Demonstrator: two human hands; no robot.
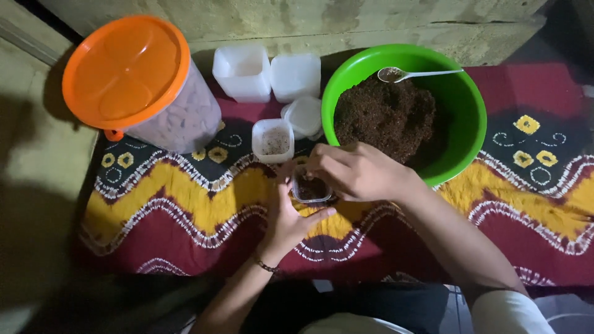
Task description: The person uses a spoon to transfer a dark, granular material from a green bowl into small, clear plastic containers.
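head: both hands (328, 192) crowd small cup (310, 188).

Patterned cloth (185, 204) on floor, green bowl (470, 117), orange-lidded jar (133, 80), 4 plastic tubs (244, 71)

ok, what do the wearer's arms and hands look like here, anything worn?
Both hands are bare, no gloves. The left hand has a thin dark beaded bracelet at the wrist and no sleeve in view on the forearm. The right hand has a bare forearm up to a white sleeve near the elbow. No rings or watch can be made out.
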